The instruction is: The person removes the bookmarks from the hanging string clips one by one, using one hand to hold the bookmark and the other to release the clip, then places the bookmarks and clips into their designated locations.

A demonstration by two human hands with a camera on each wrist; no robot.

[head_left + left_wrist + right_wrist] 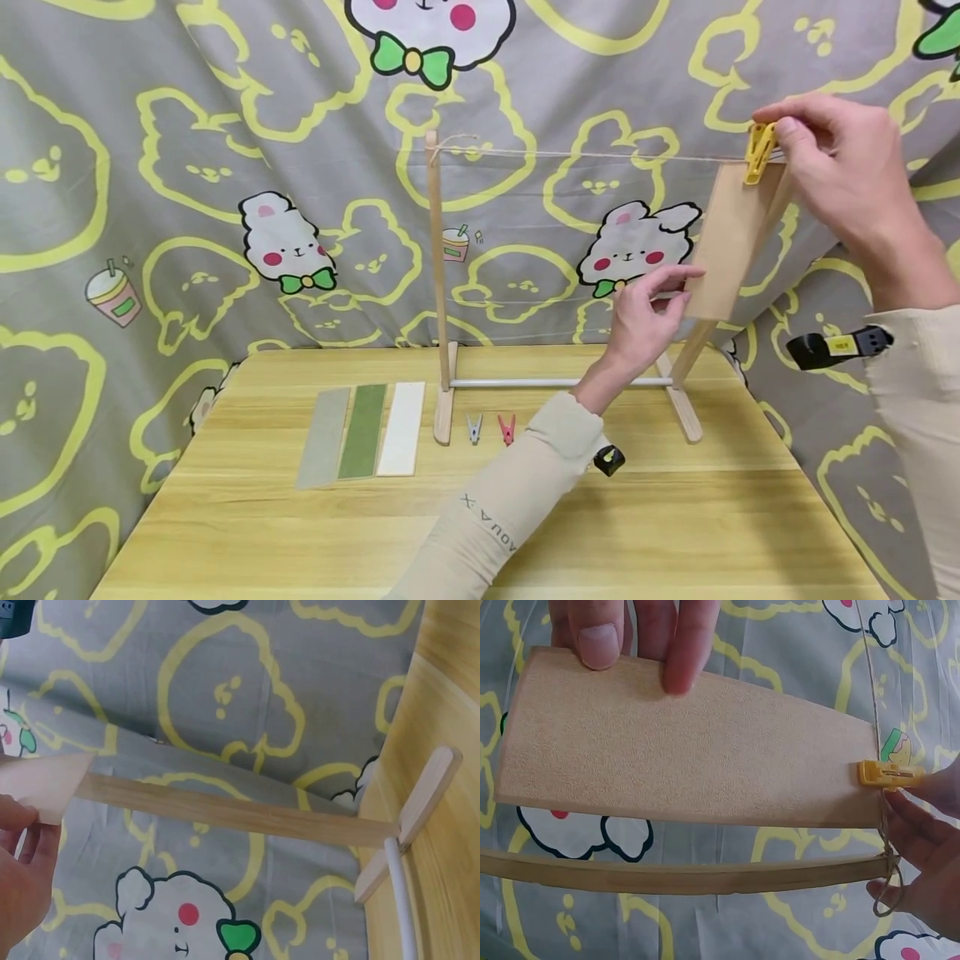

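My right hand (847, 158) pinches a yellow clothespin (759, 154) at the top edge of a tan rectangular board (723, 242). In the right wrist view the yellow clothespin (881, 774) sits across the board's end at a thin string (871, 682). The board hangs tilted beside the right post of a wooden frame. My left hand (648, 321) holds the board's left edge lower down, thumb and fingertips at the edge. In the left wrist view, part of the left hand (30, 877) and a corner of the board (45, 780) show.
The string runs to the frame's left post (437, 267); a white rod (517, 383) joins the feet. On the table (300, 542) lie grey (324, 437), green (363, 429) and white (402, 429) strips, plus grey (474, 429) and red (507, 429) clothespins. Patterned cloth (360, 167) hangs behind.
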